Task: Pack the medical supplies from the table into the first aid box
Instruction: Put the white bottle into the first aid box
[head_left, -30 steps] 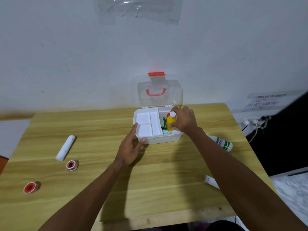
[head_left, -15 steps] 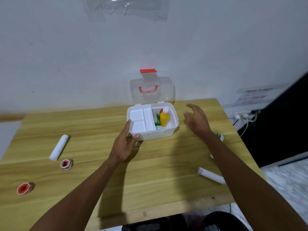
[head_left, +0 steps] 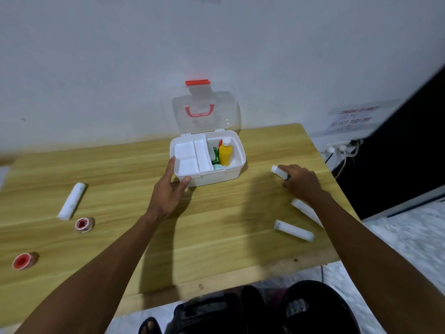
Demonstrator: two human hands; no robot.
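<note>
The white first aid box (head_left: 230, 174) stands open at the table's back middle, its clear lid (head_left: 204, 112) leaning on the wall. In its right compartment a yellow bottle (head_left: 225, 152) stands beside green packets (head_left: 216, 157). My left hand (head_left: 169, 186) holds the box's front left corner. My right hand (head_left: 299, 180) lies on the table to the right of the box, fingers closed over a white bottle (head_left: 278, 171) whose cap end pokes out. Two white rolls (head_left: 293, 230) (head_left: 304, 208) lie near my right forearm. At left are a white roll (head_left: 71, 200) and two red-cored tape rolls (head_left: 83, 224) (head_left: 22, 261).
The wooden table (head_left: 216, 225) ends at the wall behind the box and drops off at right. A power strip with cables (head_left: 340, 150) sits past the right edge. My legs (head_left: 265, 309) show under the near edge.
My right hand let go of the yellow bottle in the box, swung right and came down on the white bottle on the table. My left hand stayed on the box.
</note>
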